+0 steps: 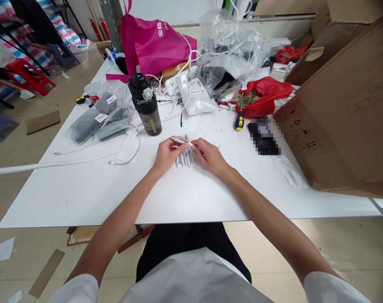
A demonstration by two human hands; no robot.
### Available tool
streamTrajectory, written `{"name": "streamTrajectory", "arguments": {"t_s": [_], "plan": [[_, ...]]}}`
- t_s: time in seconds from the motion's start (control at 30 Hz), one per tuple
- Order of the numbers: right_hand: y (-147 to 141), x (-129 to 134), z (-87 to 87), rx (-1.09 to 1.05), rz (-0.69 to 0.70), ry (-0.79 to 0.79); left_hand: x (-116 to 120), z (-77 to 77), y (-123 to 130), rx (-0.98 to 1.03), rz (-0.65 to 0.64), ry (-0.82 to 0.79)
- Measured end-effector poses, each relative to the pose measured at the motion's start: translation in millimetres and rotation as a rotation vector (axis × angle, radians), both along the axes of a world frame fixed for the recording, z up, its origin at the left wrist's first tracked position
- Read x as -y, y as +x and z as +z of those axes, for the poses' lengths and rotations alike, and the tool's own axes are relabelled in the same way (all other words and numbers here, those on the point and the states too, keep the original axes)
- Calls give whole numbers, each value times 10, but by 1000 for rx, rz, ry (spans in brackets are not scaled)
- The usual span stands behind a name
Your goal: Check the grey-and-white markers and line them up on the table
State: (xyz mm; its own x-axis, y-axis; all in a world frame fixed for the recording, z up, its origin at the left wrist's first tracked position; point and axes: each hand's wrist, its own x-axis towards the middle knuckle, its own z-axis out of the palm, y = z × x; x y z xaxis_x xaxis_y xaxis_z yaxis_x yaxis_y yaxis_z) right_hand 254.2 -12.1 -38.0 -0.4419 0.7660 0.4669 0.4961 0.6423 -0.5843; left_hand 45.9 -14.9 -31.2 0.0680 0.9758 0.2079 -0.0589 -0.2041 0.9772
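Note:
A white and grey pen (179,140) is held crosswise between my two hands, just above the table. My left hand (168,153) is closed round its left part, with the thumb along it. The fingers of my right hand (210,155) pinch its other end, where a dark tip or part shows between them. Below and between my hands, several similar white pens (185,160) lie side by side on the white table (179,198). My fingers hide the upper ends of some of them.
A black bottle (146,105) stands beyond my left hand. Bagged dark items (93,120) and white cables (128,160) lie left. A screwdriver (239,121), red plastic bag (264,97) and large cardboard box (343,113) are right. A pink bag (156,44) sits behind.

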Motion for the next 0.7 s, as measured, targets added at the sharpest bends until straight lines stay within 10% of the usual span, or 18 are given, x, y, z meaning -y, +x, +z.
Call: {"name": "streamTrajectory", "arguments": {"t_s": [0.7], "plan": [[4,-1,-28,-7,-2,-86,1,11,-20,-7,-1,-22]]}}
